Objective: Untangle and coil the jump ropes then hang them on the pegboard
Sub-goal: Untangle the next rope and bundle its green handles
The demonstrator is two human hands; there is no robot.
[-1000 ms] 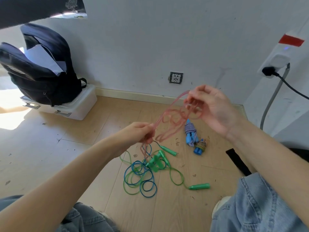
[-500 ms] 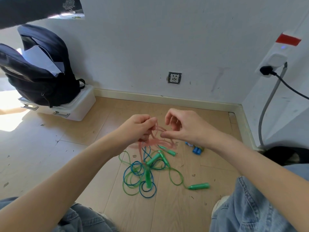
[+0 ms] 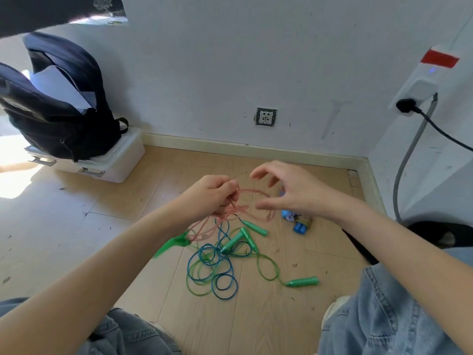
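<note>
My left hand (image 3: 213, 196) grips a bunch of pink rope (image 3: 252, 192) loops above the floor; more pink loops hang below it, ending at a blurred green handle (image 3: 172, 245) in the air. My right hand (image 3: 291, 192) hovers just right of the loops with fingers spread and holds nothing. On the floor below lies a tangle of green and blue ropes (image 3: 212, 271) with green handles (image 3: 303, 281). A wound rope bundle with blue handles (image 3: 298, 222) lies partly hidden behind my right hand. No pegboard is in view.
A dark backpack (image 3: 58, 108) sits on a white plastic box (image 3: 112, 162) at the left wall. A wall socket (image 3: 266, 117) and baseboard lie ahead. A grey cable (image 3: 407, 160) runs down the right wall. My jeans-clad knees (image 3: 384, 316) frame the bottom.
My right hand came in from the raised right, met the left hand, then let go of the pink rope and opened. A green handle swung up to the left below my left hand.
</note>
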